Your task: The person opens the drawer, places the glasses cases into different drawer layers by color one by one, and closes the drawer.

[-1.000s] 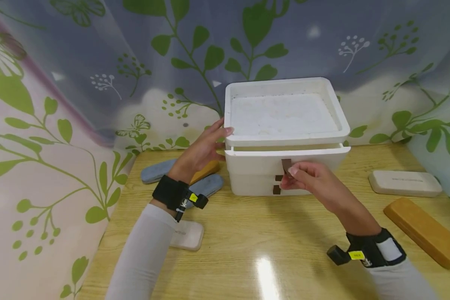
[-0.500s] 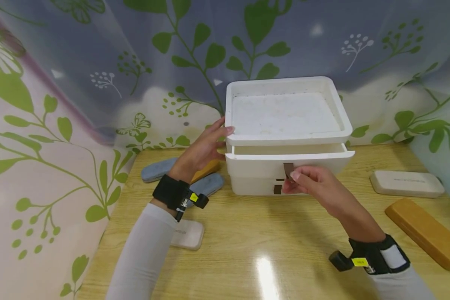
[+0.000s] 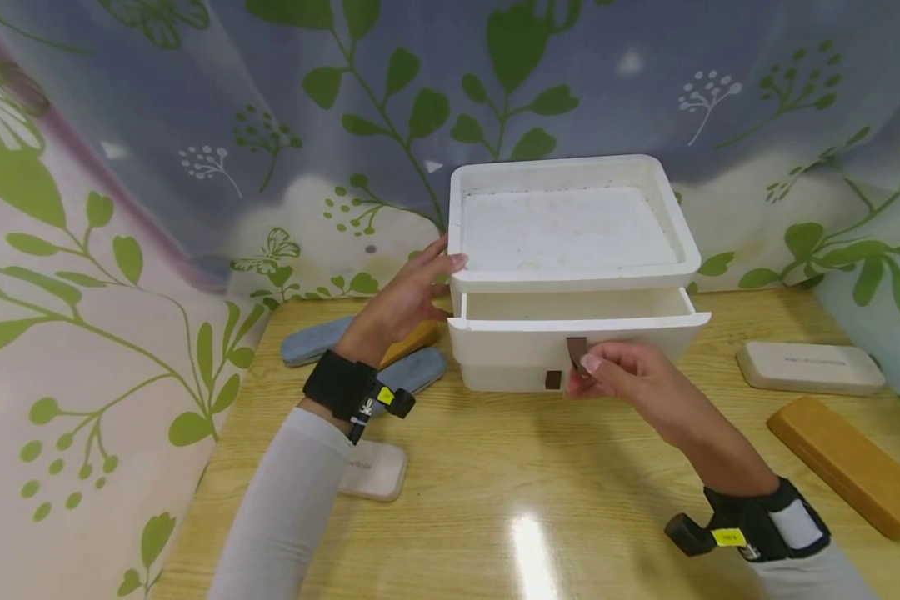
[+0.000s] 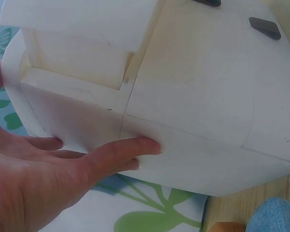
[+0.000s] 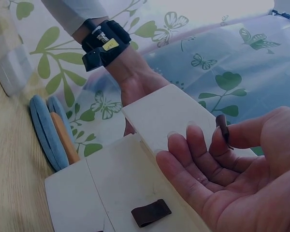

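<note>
A white drawer unit (image 3: 570, 225) with a shallow tray-like top stands at the back of the table. Its top drawer (image 3: 510, 337) is pulled partway out, and the visible part inside is bare. My right hand (image 3: 618, 371) pinches that drawer's brown pull tab (image 3: 576, 354) between thumb and forefinger; the tab (image 5: 222, 126) also shows in the right wrist view. My left hand (image 3: 408, 304) rests against the unit's left side, thumb at the top rim, fingers (image 4: 121, 152) spread along the side wall. A lower drawer's brown tab (image 3: 553, 380) is visible below.
Left of the unit lie blue glasses cases (image 3: 416, 371), an orange one (image 3: 417, 337) partly hidden between them, and a white case (image 3: 378, 471) nearer me. At right lie another white case (image 3: 810, 367) and an orange case (image 3: 847, 462). A patterned curtain (image 3: 345, 108) hangs behind.
My right hand has drawn the top drawer further out toward me, so its opening is wider and it now covers the middle tab. The left hand has stayed at the unit's side.
</note>
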`<state>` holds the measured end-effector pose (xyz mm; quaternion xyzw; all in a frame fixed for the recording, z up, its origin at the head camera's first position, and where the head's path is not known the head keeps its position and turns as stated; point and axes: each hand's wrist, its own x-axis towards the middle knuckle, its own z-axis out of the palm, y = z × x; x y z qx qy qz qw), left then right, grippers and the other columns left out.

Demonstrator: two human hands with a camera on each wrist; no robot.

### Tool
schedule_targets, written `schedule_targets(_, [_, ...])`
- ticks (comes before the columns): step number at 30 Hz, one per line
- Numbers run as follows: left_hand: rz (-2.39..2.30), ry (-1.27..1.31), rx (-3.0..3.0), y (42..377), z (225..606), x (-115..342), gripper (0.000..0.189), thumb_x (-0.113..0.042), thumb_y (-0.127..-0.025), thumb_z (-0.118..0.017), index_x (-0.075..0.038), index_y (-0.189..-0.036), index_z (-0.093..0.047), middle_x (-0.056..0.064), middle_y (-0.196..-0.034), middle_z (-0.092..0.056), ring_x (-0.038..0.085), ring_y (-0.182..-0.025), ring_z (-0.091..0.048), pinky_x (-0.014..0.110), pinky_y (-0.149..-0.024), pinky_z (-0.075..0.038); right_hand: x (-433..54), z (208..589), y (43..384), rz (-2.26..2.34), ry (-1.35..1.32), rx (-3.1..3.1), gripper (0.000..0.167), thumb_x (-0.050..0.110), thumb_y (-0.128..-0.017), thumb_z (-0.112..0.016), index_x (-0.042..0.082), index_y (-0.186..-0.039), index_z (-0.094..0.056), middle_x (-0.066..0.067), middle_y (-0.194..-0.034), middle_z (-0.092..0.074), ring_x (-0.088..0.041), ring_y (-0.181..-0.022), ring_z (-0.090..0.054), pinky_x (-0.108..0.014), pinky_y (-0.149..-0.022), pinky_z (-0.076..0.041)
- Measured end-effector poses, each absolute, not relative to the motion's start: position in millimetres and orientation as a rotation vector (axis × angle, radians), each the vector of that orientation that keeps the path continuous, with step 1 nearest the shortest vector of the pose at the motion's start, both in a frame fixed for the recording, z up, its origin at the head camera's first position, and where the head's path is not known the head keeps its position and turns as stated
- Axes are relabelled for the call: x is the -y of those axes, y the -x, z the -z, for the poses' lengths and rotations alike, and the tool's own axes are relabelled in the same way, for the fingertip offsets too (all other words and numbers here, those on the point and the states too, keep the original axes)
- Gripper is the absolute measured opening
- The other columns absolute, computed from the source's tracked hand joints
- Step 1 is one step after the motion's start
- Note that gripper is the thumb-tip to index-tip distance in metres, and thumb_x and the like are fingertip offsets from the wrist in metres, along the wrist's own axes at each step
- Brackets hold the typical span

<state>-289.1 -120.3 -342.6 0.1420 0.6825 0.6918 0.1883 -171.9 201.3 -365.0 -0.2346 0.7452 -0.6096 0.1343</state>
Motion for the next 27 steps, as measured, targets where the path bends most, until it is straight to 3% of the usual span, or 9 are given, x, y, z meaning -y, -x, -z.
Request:
schedule_targets(14, [-1.97, -0.432, -1.88, 288.6, 342.6, 120.9, 0.07, -0.041, -0.099, -0.054, -0.038, -0.164, -0.026, 0.012, -0.159, -0.044, 0.045, -0.145, -0.046, 0.07, -0.096, -0.052, -204.0, 364.3, 159.0, 1.722, 0.7, -2.156, 0.036, 0.015, -0.112, -0.043, -0.013, -0.104, -0.064, 0.003, -0.102, -0.074, -0.017, -0.099, -0.077, -0.025, -0.094, -0.058])
schedule_targets(27, [-1.955, -0.387, -1.907, 288.9, 343.1, 121.7, 0.073, -0.042, -0.099, -0.054, -0.037, -0.165, -0.024, 0.01, -0.16, -0.043, 0.044, -0.146, -0.046, 0.068, -0.099, -0.052, -204.7, 366.3, 149.1, 1.732, 0.741, -2.104, 0.034, 0.011, -0.111, -0.043, -0.014, -0.102, -0.064, 0.005, -0.099, -0.075, -0.015, -0.095, -0.076, -0.025, -0.093, -0.059])
